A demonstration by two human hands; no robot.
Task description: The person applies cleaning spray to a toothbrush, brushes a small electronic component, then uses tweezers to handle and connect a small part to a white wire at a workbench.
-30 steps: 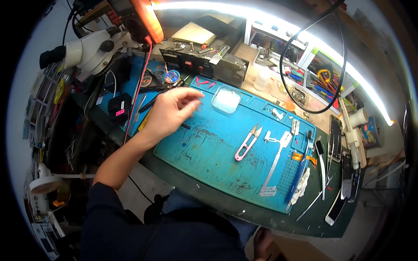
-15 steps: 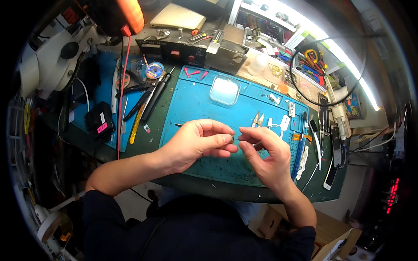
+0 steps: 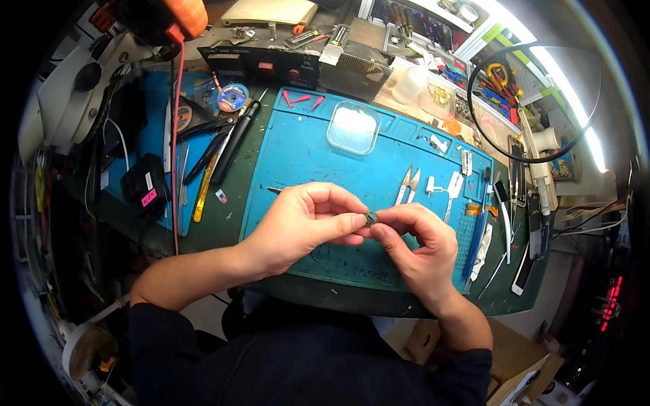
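Above the blue work mat (image 3: pixel 305 162), my two hands meet at the fingertips. My left hand (image 3: pixel 305 220) is closed, pinching a small dark part (image 3: pixel 370 218) between thumb and fingers. It is too small and too covered to name its kind. From the other side my right hand (image 3: pixel 423 243) closes thumb and index finger onto the same part. Just beyond the right hand lie thread snips (image 3: pixel 407 186) with their blades pointing away. Behind my left fingers the tip of a thin dark tool (image 3: pixel 274 190) shows on the mat.
A clear plastic box (image 3: pixel 353 128) stands on the mat's far side, beside pink tapered tips (image 3: pixel 317 103). Leftward are a solder spool (image 3: pixel 232 98), a black pen-shaped tool (image 3: pixel 237 149) and a yellow cutter (image 3: pixel 203 191). Brushes (image 3: pixel 503 210) and a phone (image 3: pixel 522 271) lie right.
My right fingertips have come left onto the small dark part, closing the gap between the hands. My left hand stays nearly in place. The whole view has shifted slightly.
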